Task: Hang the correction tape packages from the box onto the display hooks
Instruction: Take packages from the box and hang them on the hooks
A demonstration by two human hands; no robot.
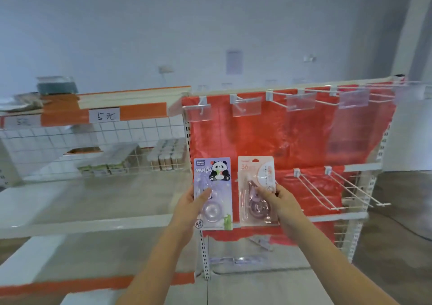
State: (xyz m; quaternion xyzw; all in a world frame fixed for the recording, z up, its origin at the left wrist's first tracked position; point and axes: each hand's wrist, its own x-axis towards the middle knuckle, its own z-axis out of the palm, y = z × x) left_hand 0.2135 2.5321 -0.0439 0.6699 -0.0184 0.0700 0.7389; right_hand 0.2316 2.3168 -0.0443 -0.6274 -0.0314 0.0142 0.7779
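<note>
Two correction tape packages are held upright, side by side, before the red backing panel (292,138). The purple panda package (212,192) is pinched by the left hand (190,205), thumb on its front; the pink package (256,190) is grasped by the fingers (266,193) of the right hand (281,205). Five display hooks (289,95) are counted on the upper rail (clear label holders attached), and two lower hooks (327,191) are seen beside the pink package.

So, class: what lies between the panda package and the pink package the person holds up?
Nothing hangs between the panda package and the pink package; the head view shows only a narrow strip of the red back panel.
</note>
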